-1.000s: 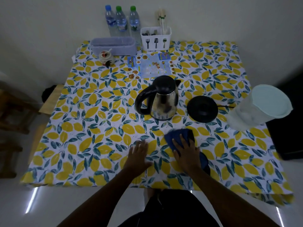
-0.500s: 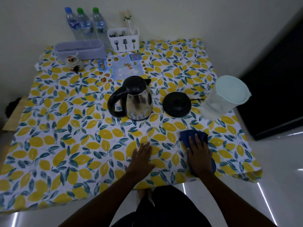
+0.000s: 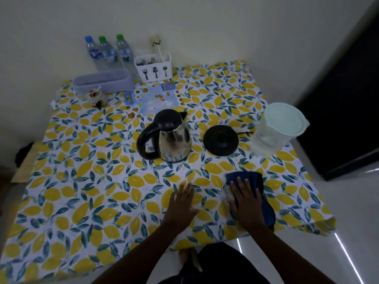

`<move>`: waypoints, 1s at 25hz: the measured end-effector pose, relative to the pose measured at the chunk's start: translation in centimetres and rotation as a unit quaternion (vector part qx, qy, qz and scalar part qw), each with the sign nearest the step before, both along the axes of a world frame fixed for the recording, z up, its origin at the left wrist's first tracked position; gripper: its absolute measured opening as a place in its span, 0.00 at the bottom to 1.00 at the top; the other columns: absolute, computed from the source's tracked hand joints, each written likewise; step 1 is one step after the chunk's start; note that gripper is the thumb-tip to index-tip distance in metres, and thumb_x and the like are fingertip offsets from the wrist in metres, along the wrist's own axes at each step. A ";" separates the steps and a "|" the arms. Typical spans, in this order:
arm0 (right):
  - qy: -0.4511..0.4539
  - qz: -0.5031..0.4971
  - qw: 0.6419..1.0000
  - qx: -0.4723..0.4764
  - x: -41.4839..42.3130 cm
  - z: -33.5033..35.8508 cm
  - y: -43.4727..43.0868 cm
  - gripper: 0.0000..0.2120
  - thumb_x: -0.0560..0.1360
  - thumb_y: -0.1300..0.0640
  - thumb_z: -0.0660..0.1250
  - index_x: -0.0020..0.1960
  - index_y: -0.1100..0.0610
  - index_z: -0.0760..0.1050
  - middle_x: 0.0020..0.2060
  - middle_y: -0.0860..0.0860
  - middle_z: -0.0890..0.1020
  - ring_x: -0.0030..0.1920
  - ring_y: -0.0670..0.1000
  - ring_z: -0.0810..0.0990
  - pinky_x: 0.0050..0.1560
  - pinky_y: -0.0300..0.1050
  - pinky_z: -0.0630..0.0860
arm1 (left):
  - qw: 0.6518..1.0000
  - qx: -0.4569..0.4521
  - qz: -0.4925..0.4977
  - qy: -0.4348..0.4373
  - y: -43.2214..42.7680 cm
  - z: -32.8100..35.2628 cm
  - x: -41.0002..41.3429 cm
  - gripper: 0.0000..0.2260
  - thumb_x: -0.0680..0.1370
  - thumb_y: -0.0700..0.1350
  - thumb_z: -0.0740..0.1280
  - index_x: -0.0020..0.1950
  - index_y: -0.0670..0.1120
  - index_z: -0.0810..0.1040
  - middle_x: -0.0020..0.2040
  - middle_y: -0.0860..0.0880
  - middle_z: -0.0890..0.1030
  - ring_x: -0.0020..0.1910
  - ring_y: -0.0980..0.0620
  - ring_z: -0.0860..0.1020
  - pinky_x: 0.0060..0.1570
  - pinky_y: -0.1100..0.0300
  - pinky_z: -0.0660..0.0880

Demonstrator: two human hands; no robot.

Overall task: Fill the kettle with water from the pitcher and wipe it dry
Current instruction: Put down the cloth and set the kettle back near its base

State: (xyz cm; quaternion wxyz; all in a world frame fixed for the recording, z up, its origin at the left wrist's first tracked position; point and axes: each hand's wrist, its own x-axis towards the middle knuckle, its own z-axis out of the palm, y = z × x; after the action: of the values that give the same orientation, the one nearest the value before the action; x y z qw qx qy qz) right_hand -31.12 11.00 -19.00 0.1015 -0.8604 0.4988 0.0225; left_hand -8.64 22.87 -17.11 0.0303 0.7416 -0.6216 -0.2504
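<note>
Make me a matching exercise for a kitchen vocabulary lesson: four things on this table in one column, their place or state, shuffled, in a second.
Things:
1. kettle
2. pitcher
3. blue cloth
4. kettle base

Place or state:
A. flat under the right hand
B. bare, between kettle and pitcher
C. by the table's right edge, pale lid on
D. mid-table, off its base, lid shut

Pairs: 1-D, 2-C, 3-A, 4-B

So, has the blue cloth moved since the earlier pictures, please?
Yes. The blue cloth slid rightward, from left of the kettle base's centre to right of it.
</note>
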 end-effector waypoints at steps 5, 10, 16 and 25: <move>-0.153 0.097 0.982 -0.043 6.9 4.5 -2.4 0.23 0.77 0.49 0.58 0.70 0.54 0.67 0.68 0.53 0.72 0.68 0.53 0.70 0.60 0.55 0.75 | 0.987 -0.142 0.071 0.009 -0.5 1.9 2.8 0.26 0.81 0.57 0.54 0.76 0.50 0.55 0.77 0.52 0.52 0.77 0.53 0.45 0.75 0.49 0.51; -0.234 0.178 0.953 -0.072 15.8 10.2 -7.0 0.34 0.71 0.52 0.70 0.73 0.55 0.61 0.72 0.53 0.67 0.71 0.51 0.65 0.67 0.48 0.68 | 0.935 -0.286 0.211 -0.006 -3.2 5.6 7.6 0.21 0.80 0.54 0.57 0.70 0.46 0.69 0.71 0.46 0.71 0.72 0.48 0.63 0.69 0.46 0.66; -0.159 0.271 0.947 -0.073 22.9 12.5 -10.6 0.43 0.72 0.44 0.68 0.77 0.50 0.46 0.78 0.52 0.48 0.76 0.51 0.43 0.72 0.58 0.56 | 0.909 -0.293 0.297 -0.017 -7.0 8.7 12.2 0.27 0.77 0.48 0.68 0.73 0.43 0.62 0.73 0.41 0.67 0.72 0.42 0.64 0.69 0.44 0.66; -0.175 0.249 0.952 0.006 23.9 11.8 -11.3 0.42 0.72 0.47 0.69 0.76 0.45 0.45 0.77 0.45 0.48 0.75 0.52 0.38 0.74 0.65 0.49 | 0.859 -0.323 0.352 0.185 -10.0 9.2 14.5 0.13 0.76 0.55 0.67 0.56 0.50 0.74 0.49 0.47 0.78 0.48 0.56 0.77 0.46 0.53 0.74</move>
State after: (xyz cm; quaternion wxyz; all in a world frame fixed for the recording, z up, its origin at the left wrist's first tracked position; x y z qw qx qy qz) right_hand -7.20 -0.33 -7.23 0.1833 -0.9472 0.2426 -0.1014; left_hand 5.88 12.89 -7.92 0.4690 0.7995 -0.3479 -0.1406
